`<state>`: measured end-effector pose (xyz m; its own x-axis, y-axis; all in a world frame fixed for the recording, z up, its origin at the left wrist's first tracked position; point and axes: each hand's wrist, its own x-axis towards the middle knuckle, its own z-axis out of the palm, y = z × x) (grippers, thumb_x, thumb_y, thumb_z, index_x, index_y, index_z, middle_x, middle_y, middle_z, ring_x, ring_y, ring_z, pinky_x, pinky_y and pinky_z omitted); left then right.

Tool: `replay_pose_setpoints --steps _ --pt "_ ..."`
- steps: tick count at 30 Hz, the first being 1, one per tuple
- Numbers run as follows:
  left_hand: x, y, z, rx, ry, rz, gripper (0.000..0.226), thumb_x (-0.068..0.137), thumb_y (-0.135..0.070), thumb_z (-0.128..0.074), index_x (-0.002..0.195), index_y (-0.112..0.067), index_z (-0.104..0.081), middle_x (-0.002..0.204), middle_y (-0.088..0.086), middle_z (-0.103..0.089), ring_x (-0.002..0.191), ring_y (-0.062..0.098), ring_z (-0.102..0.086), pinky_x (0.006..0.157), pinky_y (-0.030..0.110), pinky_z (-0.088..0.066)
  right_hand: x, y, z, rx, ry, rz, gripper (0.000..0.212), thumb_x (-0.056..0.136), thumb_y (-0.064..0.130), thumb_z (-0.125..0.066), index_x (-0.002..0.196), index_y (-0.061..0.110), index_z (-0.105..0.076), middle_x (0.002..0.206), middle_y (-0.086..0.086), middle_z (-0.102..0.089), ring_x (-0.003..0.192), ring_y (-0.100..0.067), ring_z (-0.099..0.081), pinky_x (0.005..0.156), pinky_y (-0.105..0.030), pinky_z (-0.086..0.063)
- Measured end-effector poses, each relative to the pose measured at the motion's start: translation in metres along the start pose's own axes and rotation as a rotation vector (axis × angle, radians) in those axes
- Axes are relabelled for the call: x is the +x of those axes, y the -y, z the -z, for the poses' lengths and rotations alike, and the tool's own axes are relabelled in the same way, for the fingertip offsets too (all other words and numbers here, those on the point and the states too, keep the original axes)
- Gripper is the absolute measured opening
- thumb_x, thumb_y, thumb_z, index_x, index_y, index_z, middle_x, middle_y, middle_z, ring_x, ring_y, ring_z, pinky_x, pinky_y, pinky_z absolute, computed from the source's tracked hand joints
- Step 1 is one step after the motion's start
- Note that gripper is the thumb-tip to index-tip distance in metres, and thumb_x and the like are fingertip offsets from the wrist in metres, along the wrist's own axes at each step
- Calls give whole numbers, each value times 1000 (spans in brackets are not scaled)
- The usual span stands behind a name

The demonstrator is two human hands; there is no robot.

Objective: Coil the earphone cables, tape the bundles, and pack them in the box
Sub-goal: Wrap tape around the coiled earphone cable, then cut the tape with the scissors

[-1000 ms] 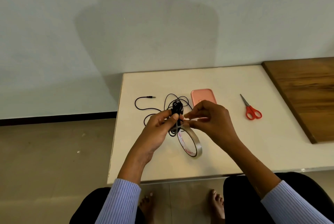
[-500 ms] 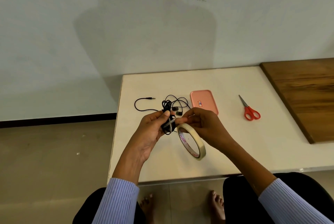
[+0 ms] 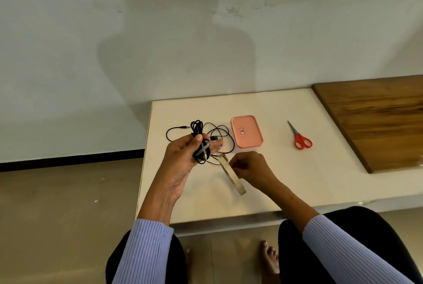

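Above the near-left part of the white surface, the left hand is raised, palm turned toward the person, its grip clamped round a coiled earphone bundle: thumb across the front, fingers behind. A pale strip of tape crosses the middle of the coil (clear or translucent, hard to tell). The loops stick up above the thumb and hang a little below the hand.

Right hand, just beside and lower, fingers curled inward, its grip closed on the tape roll. The roll is seen nearly edge-on, tilted, its lower end toward the person. Whether a strip still joins roll and bundle cannot be made out.

A second earphone cable lies loose on the surface behind the hands, black loops spread out, its jack plug pointing right at the far left end.

Pink box, lid on, small label on top, sits just right of the loose cable. Red-handled scissors lie well to its right, blades closed and pointing away. A dark wooden board covers the far right of the surface.

Person seated, ribbed lilac sleeves, bare feet on the tiled floor below the surface edge.
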<state>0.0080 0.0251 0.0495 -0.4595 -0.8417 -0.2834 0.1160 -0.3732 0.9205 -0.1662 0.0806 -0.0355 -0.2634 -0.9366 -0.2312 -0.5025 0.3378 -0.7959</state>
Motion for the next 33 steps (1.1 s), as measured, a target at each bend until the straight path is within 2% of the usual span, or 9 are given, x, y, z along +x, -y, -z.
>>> replay_pose_setpoints --steps 6,10,14,17,22,25,28,31,33 --pt "-19 -25 -19 55 13 -82 19 96 -14 -48 87 -9 -64 93 19 -73 95 28 -70 102 42 -44 -5 -7 -4 -131 -4 -67 19 86 4 -61 101 4 -72 102 -11 -71 79 -9 -56 54 0 -35" --pt "-26 -33 -31 108 -3 -120 20 96 -13 -49 87 -11 -66 95 18 -73 95 28 -70 99 40 -47 -6 -8 -2 -134 -9 -111 21 86 3 -60 103 3 -72 104 -12 -70 88 -16 -61 70 -14 -42" --pt "-31 -30 -40 134 -19 -121 20 97 -15 -49 87 -12 -67 99 18 -72 96 26 -70 99 37 -47 -7 -10 -2 -143 -16 -113 19 85 7 -65 101 5 -74 105 -11 -71 82 -9 -54 58 -9 -39" --pt "-32 -26 -42 143 -30 -125 20 97 -16 -49 88 -13 -67 99 16 -72 97 25 -70 96 36 -48 -8 -8 0 -179 -28 -94 19 86 6 -62 102 6 -73 104 -9 -71 80 -9 -55 68 -17 -41" --pt "-32 -19 -48 151 -24 -114 22 97 -19 -50 85 -16 -68 98 15 -73 98 27 -69 84 29 -48 -11 -9 28 -209 -240 -119 14 82 11 -70 94 7 -73 95 -8 -72 82 -17 -65 76 -23 -51" --pt "-31 -17 -50 153 -27 -109 21 96 -20 -51 88 -15 -69 97 12 -74 98 25 -69 86 29 -48 -13 -17 53 -246 -424 -144 11 83 8 -65 91 7 -72 93 -8 -71 82 -20 -65 73 -27 -52" --pt "-29 -16 -50 156 -37 -106 20 96 -20 -51 90 -15 -69 95 10 -74 96 24 -69 87 29 -47 -11 -29 70 -314 -542 -229 20 85 4 -56 103 3 -66 110 -13 -64 97 -28 -61 77 -34 -51" --pt "-30 -14 -50 146 -32 -97 18 95 -21 -52 92 -13 -68 96 10 -74 95 22 -70 87 30 -46 -10 -41 72 -421 -461 -369 32 89 9 -53 120 -1 -55 135 -20 -42 118 -34 -47 90 -40 -49" --pt "-31 -13 -50 142 -30 -100 18 95 -20 -52 91 -13 -68 97 12 -74 96 23 -70 88 31 -46 -12 -46 67 -459 -383 -435 45 92 14 -51 133 -2 -42 146 -23 -26 124 -36 -42 97 -43 -47"
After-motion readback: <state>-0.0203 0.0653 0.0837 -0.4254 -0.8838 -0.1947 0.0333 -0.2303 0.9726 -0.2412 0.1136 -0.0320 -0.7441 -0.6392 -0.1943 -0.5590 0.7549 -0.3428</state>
